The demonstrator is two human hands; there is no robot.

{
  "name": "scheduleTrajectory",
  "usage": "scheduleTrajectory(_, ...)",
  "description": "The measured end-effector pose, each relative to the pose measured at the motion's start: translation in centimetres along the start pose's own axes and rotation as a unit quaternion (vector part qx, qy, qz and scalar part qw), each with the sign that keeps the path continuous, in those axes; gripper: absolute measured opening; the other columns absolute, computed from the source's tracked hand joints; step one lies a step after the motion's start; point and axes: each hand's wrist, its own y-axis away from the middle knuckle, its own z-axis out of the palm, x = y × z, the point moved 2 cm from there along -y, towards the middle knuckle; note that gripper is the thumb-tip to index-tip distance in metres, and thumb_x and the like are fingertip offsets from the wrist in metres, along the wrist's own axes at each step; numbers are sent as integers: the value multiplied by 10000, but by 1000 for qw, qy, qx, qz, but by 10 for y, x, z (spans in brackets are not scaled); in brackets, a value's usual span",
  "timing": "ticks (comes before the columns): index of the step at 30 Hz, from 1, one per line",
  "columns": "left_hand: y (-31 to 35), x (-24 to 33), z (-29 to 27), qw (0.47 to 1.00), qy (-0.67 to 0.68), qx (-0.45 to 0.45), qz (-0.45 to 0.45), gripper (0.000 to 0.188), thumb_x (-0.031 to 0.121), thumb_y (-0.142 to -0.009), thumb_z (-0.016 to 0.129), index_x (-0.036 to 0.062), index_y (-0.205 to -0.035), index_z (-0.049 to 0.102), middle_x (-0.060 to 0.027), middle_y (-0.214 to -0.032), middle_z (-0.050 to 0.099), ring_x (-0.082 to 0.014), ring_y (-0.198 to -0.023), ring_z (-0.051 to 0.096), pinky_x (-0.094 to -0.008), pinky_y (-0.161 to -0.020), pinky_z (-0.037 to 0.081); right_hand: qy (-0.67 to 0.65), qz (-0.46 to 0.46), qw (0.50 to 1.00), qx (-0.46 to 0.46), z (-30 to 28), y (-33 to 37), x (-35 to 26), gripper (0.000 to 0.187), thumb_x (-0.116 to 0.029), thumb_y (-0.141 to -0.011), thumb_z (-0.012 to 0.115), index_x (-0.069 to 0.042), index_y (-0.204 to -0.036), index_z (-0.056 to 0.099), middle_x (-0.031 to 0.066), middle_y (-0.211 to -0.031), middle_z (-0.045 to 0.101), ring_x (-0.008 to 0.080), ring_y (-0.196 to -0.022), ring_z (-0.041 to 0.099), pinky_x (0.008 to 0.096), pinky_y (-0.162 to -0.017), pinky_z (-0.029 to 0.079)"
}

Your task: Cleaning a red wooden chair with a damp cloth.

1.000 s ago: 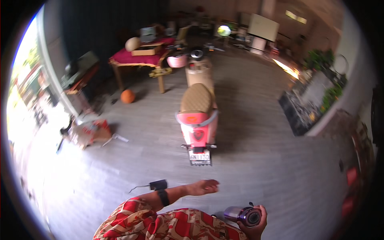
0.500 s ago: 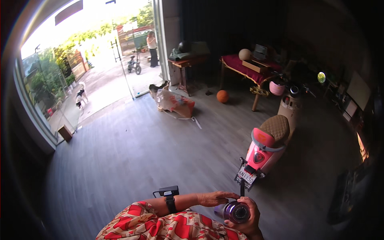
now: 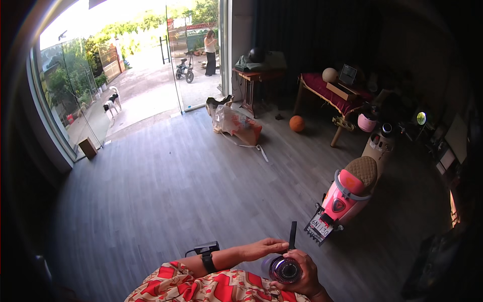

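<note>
A person's right hand grips a round, purple-edged cylinder before the patterned red-and-cream garment; the left hand extends fingers toward an upright black strap, its grasp impossible to tell. Grey plank floor stretches to the glass door; a pink scooter with quilted seat and lettered plate stands right.

From head height, one fisheye looks down past near fingers and out toward the doorway
</note>
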Motion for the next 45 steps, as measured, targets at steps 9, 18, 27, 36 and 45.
scheduleTrajectory(9,21,7,-27,996,84,29,19,277,300,-952,509,47,-923,616,32,-859,596,-53,-827,517,-226,-779,418,3,13,1000,-22,33,-18,-23,820,-386,-526,881,-54,-1157,475,107,-1031,607,293,-1036,579,406,-913,463)
scheduleTrajectory(18,33,1,-42,996,54,64,-16,286,280,-927,555,44,-1087,567,-3,-878,607,-67,-784,560,-211,-699,455,-43,60,997,-7,48,-18,-33,841,-371,-524,886,-51,-1180,469,147,-1078,591,288,-1034,599,374,-897,488)
scheduleTrajectory(27,47,25,-36,862,-355,262,251,597,73,-772,659,99,-1316,415,-175,-1329,386,-300,-1138,482,-404,-937,406,-11,66,998,14,55,-4,-33,826,-374,-522,887,-31,-1154,483,151,-1083,582,288,-1016,600,373,-899,483)
scheduleTrajectory(36,48,19,-24,846,-435,-12,309,394,61,-797,636,61,-1184,564,-115,-1175,576,-270,-1141,519,-403,-1027,367,-3,86,996,32,54,-4,-50,830,-367,-519,889,-14,-1149,481,158,-1074,582,289,-1021,596,376,-910,474)
scheduleTrajectory(45,15,29,15,823,-455,-10,341,266,97,-748,678,47,-1009,666,-117,-926,650,-276,-839,628,-354,-752,520,-27,107,992,66,20,33,-40,859,-357,-510,893,-15,-1171,466,151,-1057,583,285,-1032,587,386,-930,459)
